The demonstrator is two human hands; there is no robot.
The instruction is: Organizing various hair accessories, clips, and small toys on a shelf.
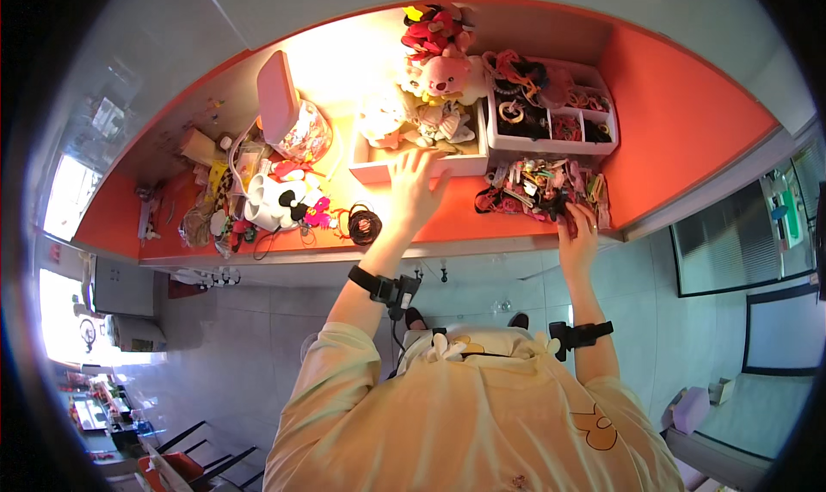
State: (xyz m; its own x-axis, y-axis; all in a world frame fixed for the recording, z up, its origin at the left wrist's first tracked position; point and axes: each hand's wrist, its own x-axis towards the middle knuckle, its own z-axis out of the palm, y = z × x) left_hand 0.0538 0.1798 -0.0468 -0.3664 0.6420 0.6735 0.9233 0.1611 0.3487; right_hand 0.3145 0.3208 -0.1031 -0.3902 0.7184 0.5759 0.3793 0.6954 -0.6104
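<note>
My left hand [418,182] reaches over the front rim of a shallow box [381,172], its fingers apart and nothing seen in them. Inside that box sit plush toys, among them a pink plush head [445,74] and a pale striped bow [440,122]. My right hand [579,234] rests at the front of a heap of hair clips [532,182]. Its fingertips touch a dark hair accessory [554,205] there; whether they pinch it is hidden. Behind the heap stands a white divided organizer [552,145] with hair ties and bands in its compartments.
The orange shelf [445,213] lies inside a cabinet recess with a side wall [671,118] at right. Left of my left hand are a coil of dark bands [364,224], a white cup holder [263,202], and a jar [306,137] with its pink lid [277,95] raised.
</note>
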